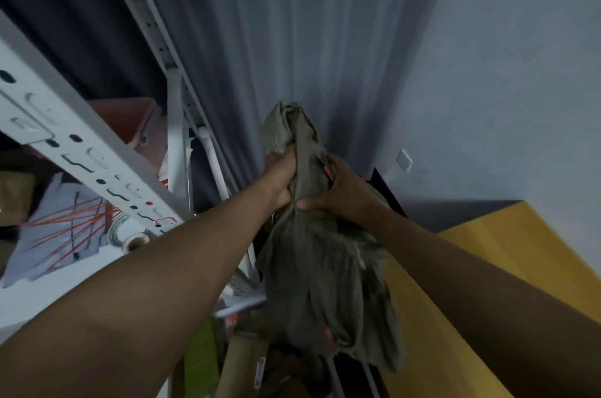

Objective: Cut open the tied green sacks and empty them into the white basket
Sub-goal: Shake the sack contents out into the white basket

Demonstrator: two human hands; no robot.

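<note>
Both arms reach up and away from the camera, holding a green sack [312, 267] in the air in the middle of the scene. The left hand [279, 181] has its grip clenched round the bunched cloth on the left side, fingers curled into the fabric. The right hand [338, 189] grasps the same gathered part from the right, its thumb pressed across the cloth just beside the left hand. Above the two hands a crumpled end of the sack sticks up towards the far side; below them the rest of the cloth hangs down loose and wrinkled towards the near side, with a small pink-red mark near its lower edge. Whether the sack is tied or cut cannot be told.

To the left stands a white metal shelf rack [97, 153] with slotted uprights; on it are a pinkish bin [130, 118], a white sheet with red lines [65, 228] and a roll of tape [133, 240]. Behind the sack hangs a grey curtain [276, 40], with a pale wall [504, 72] to the right carrying a white wall plate [404, 160]. A yellow-brown surface [487, 267] lies at the lower right, under the right forearm
</note>
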